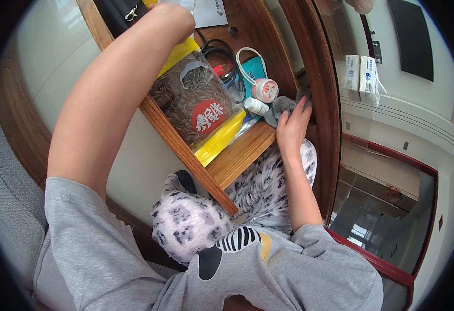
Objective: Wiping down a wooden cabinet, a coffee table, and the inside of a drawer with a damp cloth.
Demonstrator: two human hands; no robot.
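My right hand (292,130) is on a crumpled grey cloth (283,108) at the near right corner of an open wooden drawer (246,155). Its fingers lie over the cloth. My left arm reaches across the drawer to its far end, where my left hand (174,19) is bent, its fingers mostly hidden. In the drawer lies a clear bag with yellow ends (180,89), full of brown, seed-like pieces. Beside the cloth are a white bottle (255,105) and a round pink-and-white device with a strap (265,90), on a teal packet (253,68).
Black cables (221,48), a red plug (220,70), a printed paper (210,13) and a black pouch with a metal clasp (118,19) lie farther in. A dark wooden cabinet edge (328,116) with a reflective glass surface stands right. A grey sofa (9,167) is left.
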